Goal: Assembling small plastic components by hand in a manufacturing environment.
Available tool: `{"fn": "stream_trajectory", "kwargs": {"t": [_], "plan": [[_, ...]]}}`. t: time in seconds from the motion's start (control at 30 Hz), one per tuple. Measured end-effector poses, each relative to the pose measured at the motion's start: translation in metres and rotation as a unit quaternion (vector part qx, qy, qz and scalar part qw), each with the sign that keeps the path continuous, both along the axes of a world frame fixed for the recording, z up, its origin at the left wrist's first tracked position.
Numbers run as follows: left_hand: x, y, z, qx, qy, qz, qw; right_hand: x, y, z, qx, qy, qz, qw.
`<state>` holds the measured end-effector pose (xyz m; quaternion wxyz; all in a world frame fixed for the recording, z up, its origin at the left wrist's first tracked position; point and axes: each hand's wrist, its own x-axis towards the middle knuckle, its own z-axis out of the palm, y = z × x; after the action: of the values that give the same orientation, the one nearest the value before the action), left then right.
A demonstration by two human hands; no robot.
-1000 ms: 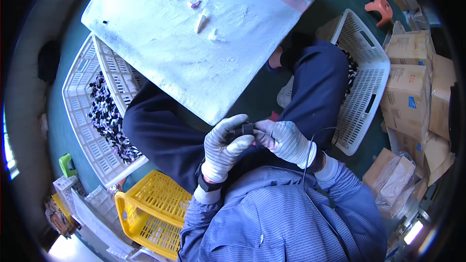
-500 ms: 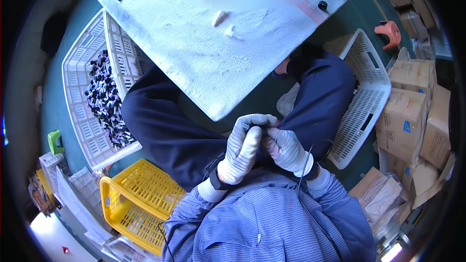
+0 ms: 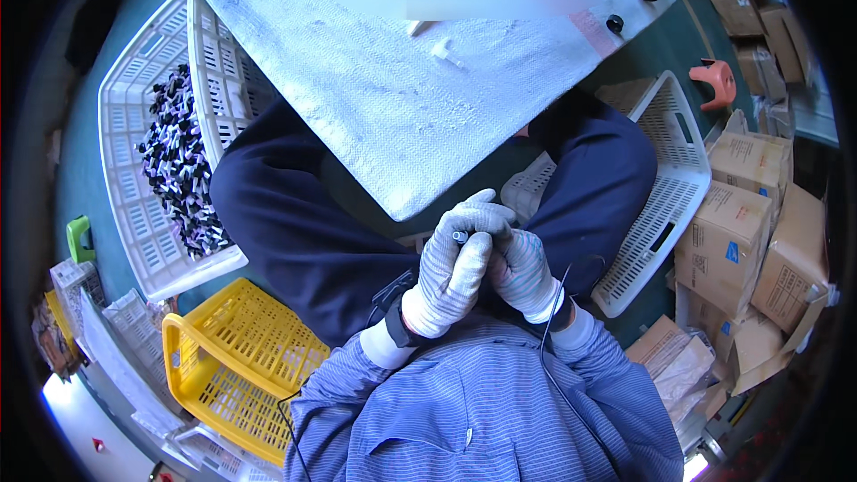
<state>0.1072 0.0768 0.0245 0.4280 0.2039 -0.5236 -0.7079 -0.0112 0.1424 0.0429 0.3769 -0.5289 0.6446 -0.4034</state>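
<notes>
Both my hands wear pale knit gloves and come together above my lap, just off the table's near corner. My left hand (image 3: 450, 263) is closed round a small dark cylindrical piece (image 3: 460, 236), whose round bluish end pokes out between thumb and fingers. My right hand (image 3: 525, 275) is also closed and presses against the left one's fingertips. Whatever lies between its fingers is hidden. On the white table (image 3: 384, 125) in front are a small white T-shaped piece (image 3: 446, 53) and a cream-coloured piece (image 3: 418, 28).
At left stands a white crate (image 3: 147, 232) with many small black, purple and white pieces (image 3: 178, 161). A yellow basket (image 3: 192, 366) sits nearer me. To the right are another white crate (image 3: 661, 205), cardboard boxes (image 3: 719, 232) and an orange stool (image 3: 714, 83). The table's far part is blurred.
The round end of the dark piece now shows in my left hand. My right hand has turned inward, closer against the left. The view has shifted slightly.
</notes>
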Motion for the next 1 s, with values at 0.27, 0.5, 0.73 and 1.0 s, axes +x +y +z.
{"fn": "stream_trajectory", "kwargs": {"t": [0.27, 0.5, 0.73, 1.0], "plan": [[0.007, -0.018, 0.002, 0.118, 0.082, -0.052, 0.988, 0.008, 0.007, -0.007, 0.030, -0.269, 0.019, 0.962], [0.008, -0.026, 0.004, 0.076, 0.131, -0.101, 0.983, 0.000, -0.001, -0.008, 0.037, -0.173, 0.036, 0.984], [0.013, -0.028, 0.009, 0.083, 0.100, -0.106, 0.986, 0.000, -0.020, 0.004, -0.088, -0.034, 0.037, 0.995], [0.015, -0.029, 0.005, 0.136, 0.086, -0.107, 0.981, 0.010, -0.016, -0.002, -0.058, -0.070, 0.022, 0.996]]}}
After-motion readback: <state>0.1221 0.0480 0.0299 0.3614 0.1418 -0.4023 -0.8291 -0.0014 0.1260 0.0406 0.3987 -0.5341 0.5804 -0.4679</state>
